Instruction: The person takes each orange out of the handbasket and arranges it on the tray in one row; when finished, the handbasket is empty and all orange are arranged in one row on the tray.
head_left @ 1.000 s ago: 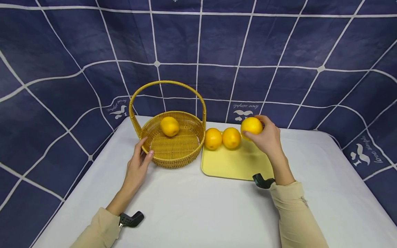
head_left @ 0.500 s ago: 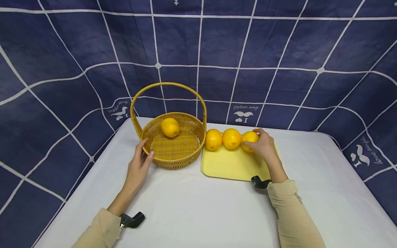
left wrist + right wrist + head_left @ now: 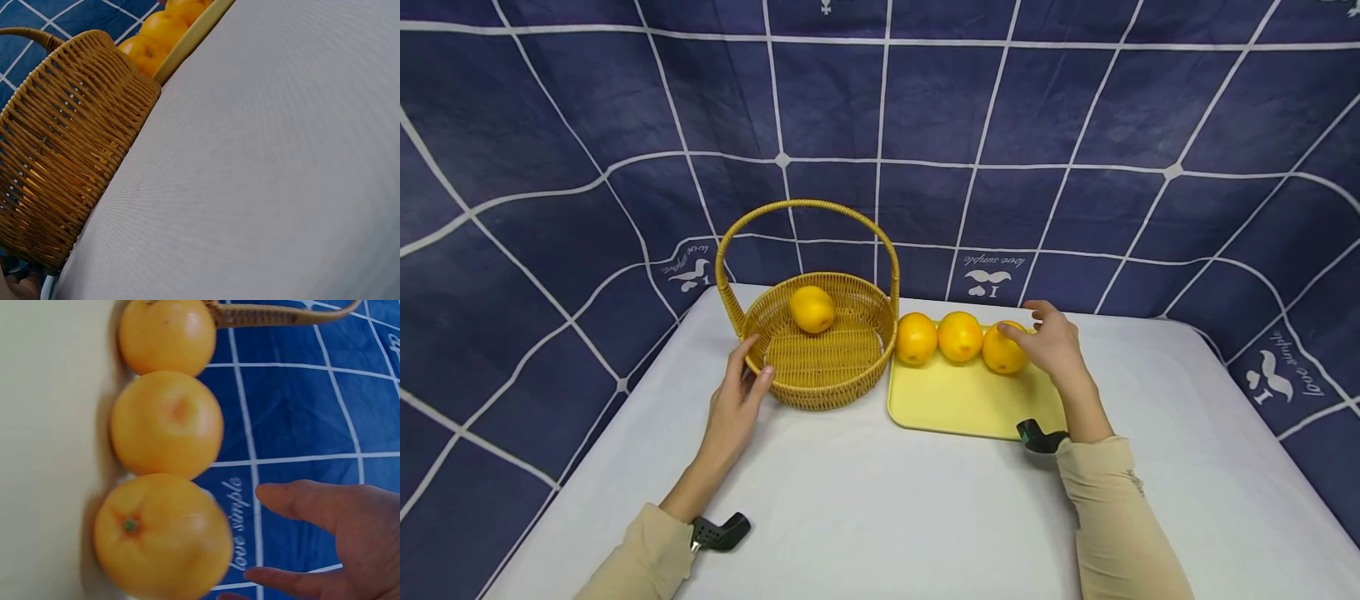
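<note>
My left hand holds the left front rim of a round wicker basket with a tall arched handle. A single orange lies inside the basket, towards its back left. Right of it, three oranges stand in a row along the back of a yellow tray: a left one, a middle one and a right one. My right hand is beside the right orange, thumb and fingers spread; the right wrist view shows a gap between them and the fruit.
A white cloth covers the table. Behind it and at the sides hangs a dark blue checked curtain, close to the basket and tray. The basket's right side adjoins the tray's left edge.
My right hand has lowered the third orange onto the tray beside the other two, let go, and drawn back to the right. The left hand has stayed at the basket.
</note>
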Motion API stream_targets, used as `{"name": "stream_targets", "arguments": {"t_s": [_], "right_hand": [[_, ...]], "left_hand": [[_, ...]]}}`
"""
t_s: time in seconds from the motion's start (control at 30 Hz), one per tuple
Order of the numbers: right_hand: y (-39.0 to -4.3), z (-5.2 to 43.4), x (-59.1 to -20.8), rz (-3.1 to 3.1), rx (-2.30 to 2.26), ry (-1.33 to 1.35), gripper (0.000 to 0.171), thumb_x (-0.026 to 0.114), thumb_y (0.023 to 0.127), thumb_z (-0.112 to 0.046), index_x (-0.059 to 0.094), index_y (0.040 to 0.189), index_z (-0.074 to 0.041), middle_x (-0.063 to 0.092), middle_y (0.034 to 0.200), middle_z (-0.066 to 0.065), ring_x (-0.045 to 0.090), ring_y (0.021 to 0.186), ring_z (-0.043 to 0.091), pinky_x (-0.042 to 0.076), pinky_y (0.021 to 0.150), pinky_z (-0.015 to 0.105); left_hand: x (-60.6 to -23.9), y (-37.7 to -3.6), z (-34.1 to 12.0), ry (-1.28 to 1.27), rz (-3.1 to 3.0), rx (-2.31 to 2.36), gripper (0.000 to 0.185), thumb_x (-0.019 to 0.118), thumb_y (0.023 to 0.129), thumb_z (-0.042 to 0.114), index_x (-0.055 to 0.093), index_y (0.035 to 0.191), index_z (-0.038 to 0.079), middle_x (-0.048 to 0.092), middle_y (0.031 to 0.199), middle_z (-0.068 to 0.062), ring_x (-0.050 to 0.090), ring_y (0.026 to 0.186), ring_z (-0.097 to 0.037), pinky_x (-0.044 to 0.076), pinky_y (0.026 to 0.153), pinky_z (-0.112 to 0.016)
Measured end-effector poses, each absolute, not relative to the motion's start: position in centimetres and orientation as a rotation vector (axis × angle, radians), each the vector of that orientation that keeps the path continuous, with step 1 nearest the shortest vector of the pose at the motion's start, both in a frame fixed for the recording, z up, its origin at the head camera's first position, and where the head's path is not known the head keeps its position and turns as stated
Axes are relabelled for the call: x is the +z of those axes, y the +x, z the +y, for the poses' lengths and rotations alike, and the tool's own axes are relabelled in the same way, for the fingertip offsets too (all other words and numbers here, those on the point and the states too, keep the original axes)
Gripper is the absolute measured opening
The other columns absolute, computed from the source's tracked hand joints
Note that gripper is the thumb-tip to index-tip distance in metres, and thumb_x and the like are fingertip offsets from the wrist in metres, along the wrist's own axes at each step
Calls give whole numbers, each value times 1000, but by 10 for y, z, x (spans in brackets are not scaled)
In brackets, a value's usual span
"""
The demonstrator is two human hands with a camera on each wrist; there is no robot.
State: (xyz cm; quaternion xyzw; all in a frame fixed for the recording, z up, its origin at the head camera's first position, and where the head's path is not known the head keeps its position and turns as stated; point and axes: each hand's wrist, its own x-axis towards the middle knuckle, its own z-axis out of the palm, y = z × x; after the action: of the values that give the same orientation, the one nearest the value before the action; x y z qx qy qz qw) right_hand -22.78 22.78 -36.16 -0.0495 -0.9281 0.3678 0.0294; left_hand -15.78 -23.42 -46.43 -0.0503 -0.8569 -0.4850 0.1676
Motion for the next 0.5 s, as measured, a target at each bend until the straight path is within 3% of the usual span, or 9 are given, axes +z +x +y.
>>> {"name": "stream_targets", "arguments": {"t_s": [0.23, 0.5], "right_hand": [[-221, 220, -348, -2725, 1117, -8, 67, 72, 99, -31, 49, 152, 2, 53, 153, 26, 51, 140, 46, 44, 118, 61], [-210, 191, -339, -2662, 1217, 176, 59, 75, 98, -29, 57, 147, -2, 60, 149, 19, 57, 137, 39, 54, 112, 56]], "left_hand": [[-464, -157, -235, -141, -2442, -1369, 62, 53, 112, 36, 28, 167, 22, 26, 173, -17, 38, 152, -45, 41, 122, -56], [-464, -157, -235, -148, -2440, -1388, 62, 53, 111, 37, 27, 167, 27, 25, 174, -16, 39, 153, -44, 41, 123, -55]]}}
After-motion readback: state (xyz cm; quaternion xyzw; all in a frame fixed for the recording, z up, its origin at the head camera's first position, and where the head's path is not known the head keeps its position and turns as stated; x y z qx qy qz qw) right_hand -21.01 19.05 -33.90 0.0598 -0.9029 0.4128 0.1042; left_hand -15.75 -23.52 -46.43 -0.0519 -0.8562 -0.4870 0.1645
